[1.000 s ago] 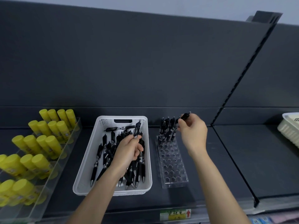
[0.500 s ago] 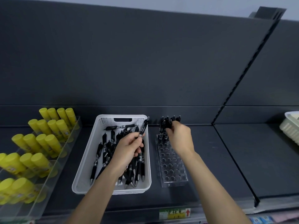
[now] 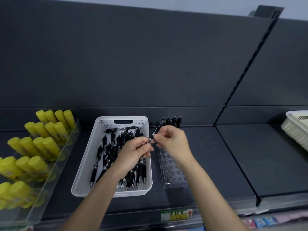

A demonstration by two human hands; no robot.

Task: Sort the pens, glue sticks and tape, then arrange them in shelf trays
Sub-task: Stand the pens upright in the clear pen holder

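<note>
Well left of the grip, yellow cylindrical glue sticks point(image 3: 50, 147) stand in a clear stepped plastic tray point(image 3: 56, 177). Just below-left of the grip, a white perforated plastic basket point(image 3: 85, 164) holds loose black pens point(image 3: 104, 147). The left hand point(image 3: 133, 152) and right hand point(image 3: 173, 144) both pinch one tilted slim black pen point(image 3: 155, 131) over the basket's right rim, above a clear holed plastic rack point(image 3: 172, 172) with upright pens point(image 3: 173, 121) standing just behind the grip.

Dim, even light; wide-angle bending; soft edges.
</note>
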